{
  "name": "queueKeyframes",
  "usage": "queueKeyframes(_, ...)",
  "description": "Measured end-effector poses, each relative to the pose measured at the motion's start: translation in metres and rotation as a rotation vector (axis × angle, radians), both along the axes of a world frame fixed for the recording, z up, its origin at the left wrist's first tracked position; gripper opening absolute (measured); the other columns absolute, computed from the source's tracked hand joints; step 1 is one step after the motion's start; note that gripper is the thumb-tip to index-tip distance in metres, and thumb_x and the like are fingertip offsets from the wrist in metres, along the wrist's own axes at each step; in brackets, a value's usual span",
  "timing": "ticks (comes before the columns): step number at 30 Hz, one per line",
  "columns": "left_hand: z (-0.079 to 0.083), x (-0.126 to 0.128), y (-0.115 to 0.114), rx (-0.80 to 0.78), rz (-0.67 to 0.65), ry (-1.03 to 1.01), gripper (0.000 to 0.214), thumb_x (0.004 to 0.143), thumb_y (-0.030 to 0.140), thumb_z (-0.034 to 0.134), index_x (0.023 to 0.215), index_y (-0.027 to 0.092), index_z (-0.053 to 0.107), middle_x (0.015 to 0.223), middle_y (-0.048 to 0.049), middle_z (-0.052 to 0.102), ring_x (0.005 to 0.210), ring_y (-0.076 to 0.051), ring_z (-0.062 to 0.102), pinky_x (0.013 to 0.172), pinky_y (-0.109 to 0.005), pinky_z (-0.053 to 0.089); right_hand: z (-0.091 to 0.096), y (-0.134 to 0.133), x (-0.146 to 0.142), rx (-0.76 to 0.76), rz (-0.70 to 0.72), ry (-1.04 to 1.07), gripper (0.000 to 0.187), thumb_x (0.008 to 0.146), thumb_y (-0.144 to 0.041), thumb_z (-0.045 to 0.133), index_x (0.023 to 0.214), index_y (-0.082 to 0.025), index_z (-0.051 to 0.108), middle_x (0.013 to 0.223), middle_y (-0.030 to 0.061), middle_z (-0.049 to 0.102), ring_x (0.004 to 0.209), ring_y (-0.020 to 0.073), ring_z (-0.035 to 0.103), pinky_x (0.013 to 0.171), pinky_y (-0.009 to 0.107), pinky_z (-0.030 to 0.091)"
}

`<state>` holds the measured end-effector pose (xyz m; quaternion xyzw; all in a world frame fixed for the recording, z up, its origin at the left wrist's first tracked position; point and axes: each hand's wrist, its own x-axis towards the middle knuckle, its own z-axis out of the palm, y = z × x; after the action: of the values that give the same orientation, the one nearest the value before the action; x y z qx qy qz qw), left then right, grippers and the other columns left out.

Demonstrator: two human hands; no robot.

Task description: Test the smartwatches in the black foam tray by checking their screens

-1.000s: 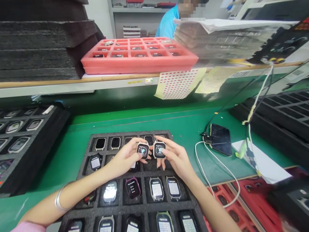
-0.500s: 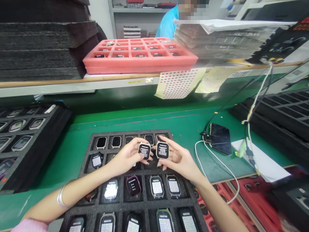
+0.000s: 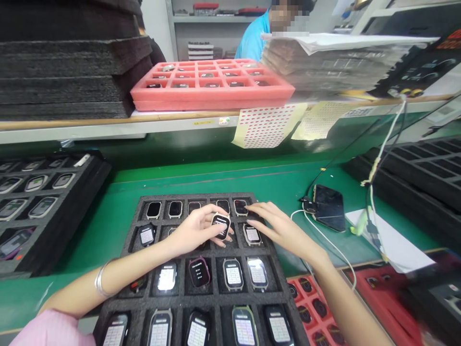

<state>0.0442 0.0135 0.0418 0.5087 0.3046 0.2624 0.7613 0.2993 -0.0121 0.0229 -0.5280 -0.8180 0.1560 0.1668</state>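
Observation:
A pale-framed smartwatch case without a strap is in my left hand, closed round its edges. Lines of text show on its lit screen, and my thumb lies over the glass. My right hand is open, fingers stretched to the left over the right side of the black foam tray. Its fingertips reach the edge of a dark-screened watch in the back right pocket; whether they touch it I cannot tell. Just below them, a watch with a lit list lies in its pocket.
More watches fill pockets nearer me. Another watch tray stands left, and a phone with cables lies right. A red foam tray sits low right. On the shelf is a pink tray; a person in blue is behind it.
My right hand has let go of its watch, which now lies in a right-side pocket, and has moved right with fingers reaching the back right watch. My left hand still holds its watch, turned slightly.

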Motion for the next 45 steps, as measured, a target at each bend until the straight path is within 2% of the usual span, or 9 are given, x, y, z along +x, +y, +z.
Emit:
queueKeyframes(9, -0.001, 0.000, -0.002, -0.010, -0.010, 0.016, 0.042, 0.076, 0.037, 0.072, 0.105, 0.016, 0.052, 0.088, -0.0084, 0.068, 0.081, -0.022, 0.069, 0.072, -0.038, 0.057, -0.023, 0.028, -0.027, 0.057, -0.294, 0.067, 0.031, 0.086, -0.033, 0.061, 0.112, -0.015, 0.061, 0.087, 0.0094, 0.065, 0.084, 0.0289, 0.061, 0.074, 0.041, 0.047)
queueKeyframes(12, -0.003, 0.001, 0.000, -0.011, -0.011, 0.013, 0.043, 0.074, 0.035, 0.075, 0.104, 0.016, 0.052, 0.087, -0.0073, 0.067, 0.082, -0.022, 0.069, 0.072, -0.038, 0.056, -0.024, 0.030, -0.023, 0.024, -0.300, 0.164, 0.031, 0.082, -0.034, 0.064, 0.107, -0.016, 0.064, 0.080, 0.0050, 0.064, 0.074, 0.0236, 0.060, 0.067, 0.034, 0.045)
queueKeyframes(16, -0.004, 0.002, 0.003, 0.003, -0.013, 0.035, 0.039, 0.076, 0.035, 0.072, 0.103, 0.016, 0.051, 0.087, -0.0073, 0.066, 0.081, -0.022, 0.069, 0.072, -0.039, 0.056, -0.022, 0.030, -0.016, -0.013, -0.271, 0.317, 0.018, 0.079, -0.036, 0.066, 0.077, -0.018, 0.065, 0.072, 0.0030, 0.058, 0.065, 0.0186, 0.053, 0.060, 0.030, 0.041)
queueKeyframes(21, -0.010, 0.006, 0.005, 0.107, -0.095, 0.104, 0.050, 0.071, 0.018, 0.075, 0.111, 0.019, 0.045, 0.099, -0.0068, 0.065, 0.095, -0.024, 0.068, 0.086, -0.041, 0.053, -0.008, 0.027, -0.012, -0.094, -0.260, 0.572, 0.028, 0.087, -0.044, 0.056, 0.089, -0.017, 0.055, 0.083, 0.0068, 0.063, 0.067, 0.0176, 0.059, 0.055, 0.029, 0.048)
queueKeyframes(27, -0.030, 0.014, 0.000, 0.861, -0.166, 0.482, 0.048, 0.075, 0.028, 0.072, 0.116, 0.015, 0.051, 0.113, -0.0135, 0.057, 0.103, -0.028, 0.058, 0.090, -0.043, 0.048, 0.026, 0.032, -0.024, -0.357, -0.182, 1.126, 0.035, 0.084, -0.039, 0.067, 0.105, -0.014, 0.056, 0.096, 0.0135, 0.069, 0.052, 0.0110, 0.055, 0.037, 0.020, 0.040)
queueKeyframes(32, -0.017, 0.024, 0.008, 1.230, -0.156, 0.824, 0.052, 0.083, 0.057, 0.053, 0.101, 0.008, 0.060, 0.104, -0.0203, 0.058, 0.100, -0.036, 0.052, 0.083, -0.049, 0.043, 0.038, 0.046, -0.039, -0.518, -0.056, 1.333, 0.038, 0.084, -0.032, 0.068, 0.117, -0.016, 0.057, 0.101, 0.0140, 0.070, 0.048, 0.0086, 0.053, 0.036, 0.018, 0.038)
queueKeyframes(35, -0.010, 0.033, 0.027, 1.171, -0.061, 0.994, 0.042, 0.093, 0.045, 0.041, 0.089, 0.009, 0.063, 0.094, -0.0216, 0.062, 0.098, -0.037, 0.053, 0.084, -0.049, 0.040, 0.039, 0.056, -0.046, -0.529, -0.020, 1.400, 0.038, 0.086, -0.034, 0.063, 0.120, -0.018, 0.057, 0.106, 0.0131, 0.069, 0.060, 0.0129, 0.060, 0.044, 0.021, 0.046)
queueKeyframes(40, -0.018, 0.042, 0.055, 1.033, 0.001, 0.984, 0.018, 0.087, 0.031, 0.058, 0.086, 0.013, 0.059, 0.087, -0.0160, 0.065, 0.090, -0.032, 0.059, 0.077, -0.040, 0.042, 0.031, 0.066, -0.045, -0.505, -0.015, 1.443, 0.041, 0.084, -0.030, 0.066, 0.123, -0.022, 0.056, 0.096, 0.0069, 0.070, 0.060, 0.0128, 0.060, 0.053, 0.024, 0.048)
queueKeyframes(45, -0.031, 0.036, 0.070, 0.887, -0.030, 0.879, 0.025, 0.079, 0.034, 0.068, 0.093, 0.017, 0.057, 0.073, -0.0027, 0.066, 0.070, -0.023, 0.063, 0.061, -0.030, 0.042, 0.022, 0.066, -0.038, -0.533, -0.015, 1.470, 0.041, 0.082, -0.030, 0.068, 0.121, -0.022, 0.058, 0.091, 0.0063, 0.069, 0.051, 0.0105, 0.054, 0.048, 0.023, 0.045)
